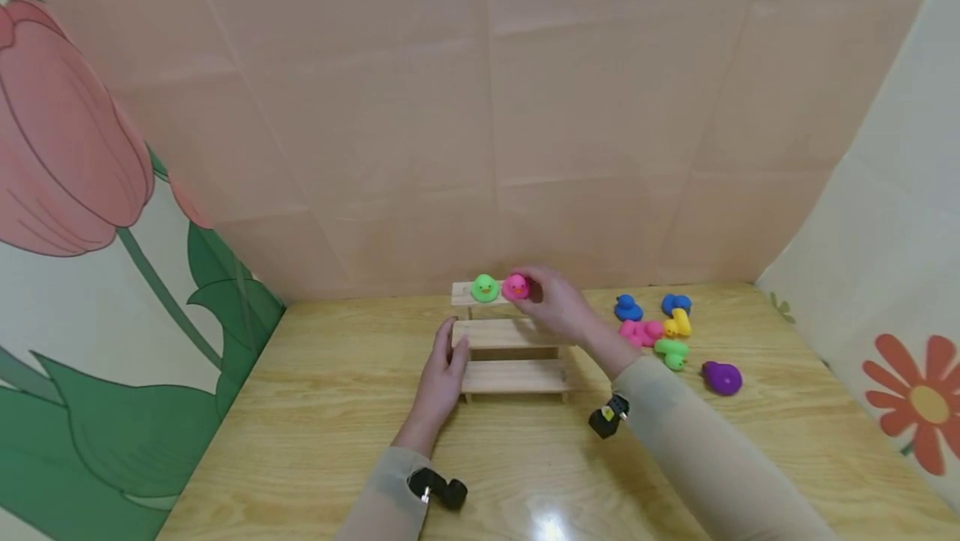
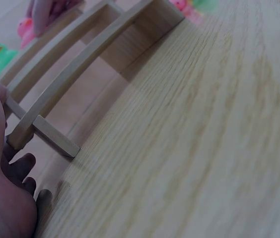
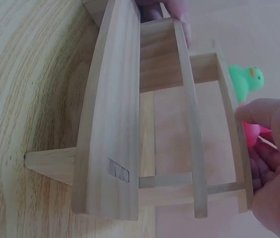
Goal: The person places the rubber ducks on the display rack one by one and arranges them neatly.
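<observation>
A three-tier wooden stand stands on the table. My left hand grips its left side, the thumb toward the front and the other fingers curled behind in the left wrist view. On the top tier sits a green rubber duck, facing me. Just right of it, my right hand pinches a pink rubber duck on that same tier. The right wrist view shows the thumb beside the green duck, with the pink duck partly hidden by the fingers.
Right of the stand lie blue ducks, pink ducks, a yellow duck, green ducks and a purple duck. A pinkish sheet hangs behind the table.
</observation>
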`<state>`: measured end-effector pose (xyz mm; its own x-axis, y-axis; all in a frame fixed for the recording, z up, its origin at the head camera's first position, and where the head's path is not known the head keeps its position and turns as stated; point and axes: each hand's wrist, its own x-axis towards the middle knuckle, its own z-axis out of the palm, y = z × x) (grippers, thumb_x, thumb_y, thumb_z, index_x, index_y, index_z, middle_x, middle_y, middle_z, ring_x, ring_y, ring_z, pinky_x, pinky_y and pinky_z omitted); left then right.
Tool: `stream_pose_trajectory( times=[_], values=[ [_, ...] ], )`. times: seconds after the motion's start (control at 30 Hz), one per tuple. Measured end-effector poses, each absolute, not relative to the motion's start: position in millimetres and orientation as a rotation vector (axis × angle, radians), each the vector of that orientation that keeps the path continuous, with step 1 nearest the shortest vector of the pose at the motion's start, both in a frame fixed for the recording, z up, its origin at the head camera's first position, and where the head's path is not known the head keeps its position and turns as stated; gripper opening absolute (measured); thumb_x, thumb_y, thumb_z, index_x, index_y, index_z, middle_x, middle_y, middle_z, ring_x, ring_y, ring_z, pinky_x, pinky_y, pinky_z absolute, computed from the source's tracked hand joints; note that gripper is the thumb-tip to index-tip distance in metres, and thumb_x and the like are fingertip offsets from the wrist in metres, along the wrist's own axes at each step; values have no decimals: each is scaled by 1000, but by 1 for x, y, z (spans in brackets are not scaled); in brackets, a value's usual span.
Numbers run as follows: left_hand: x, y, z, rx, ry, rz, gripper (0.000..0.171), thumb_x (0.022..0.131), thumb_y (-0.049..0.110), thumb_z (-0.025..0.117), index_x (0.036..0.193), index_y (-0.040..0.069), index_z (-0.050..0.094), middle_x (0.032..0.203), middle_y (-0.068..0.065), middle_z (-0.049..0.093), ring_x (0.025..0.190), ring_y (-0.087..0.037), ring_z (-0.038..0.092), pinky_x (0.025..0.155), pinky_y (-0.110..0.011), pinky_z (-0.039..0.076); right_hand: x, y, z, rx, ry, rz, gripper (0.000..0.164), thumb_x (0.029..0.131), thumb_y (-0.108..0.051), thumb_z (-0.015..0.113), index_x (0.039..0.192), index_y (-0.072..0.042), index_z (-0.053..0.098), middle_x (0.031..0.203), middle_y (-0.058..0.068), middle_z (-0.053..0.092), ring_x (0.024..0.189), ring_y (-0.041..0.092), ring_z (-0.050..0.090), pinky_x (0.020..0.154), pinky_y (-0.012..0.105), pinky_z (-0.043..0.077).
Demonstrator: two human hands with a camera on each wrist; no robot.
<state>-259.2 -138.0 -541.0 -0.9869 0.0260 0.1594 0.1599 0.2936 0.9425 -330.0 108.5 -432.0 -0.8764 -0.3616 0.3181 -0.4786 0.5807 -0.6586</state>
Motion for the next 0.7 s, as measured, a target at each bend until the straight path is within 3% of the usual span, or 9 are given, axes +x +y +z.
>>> stream_pose_trajectory(
  times=[0.33,0.53,0.7],
  values=[
    [-260,-139,-541,-169,-2434,-1807,65,115,63,46,173,38,30,180,-7,29,158,-38,39,128,-56,36,-329,106,-431,673,-2678,1138,51,102,-11,82,149,-3,65,141,19,67,129,36,64,110,53,55],
    [-260,-139,-542,-169,-2431,-1807,66,115,63,46,173,38,31,180,-7,30,159,-37,38,129,-55,35,-329,107,-434,690,-2625,1202,58,96,-2,85,150,1,62,141,21,67,126,38,64,111,56,55],
    [-261,-139,-542,-171,-2427,-1818,66,115,63,47,173,38,30,180,-6,29,160,-37,36,129,-55,34,-323,111,-435,653,-2605,1298,63,99,-4,84,155,2,57,147,23,62,132,41,64,113,58,55]
  ],
)
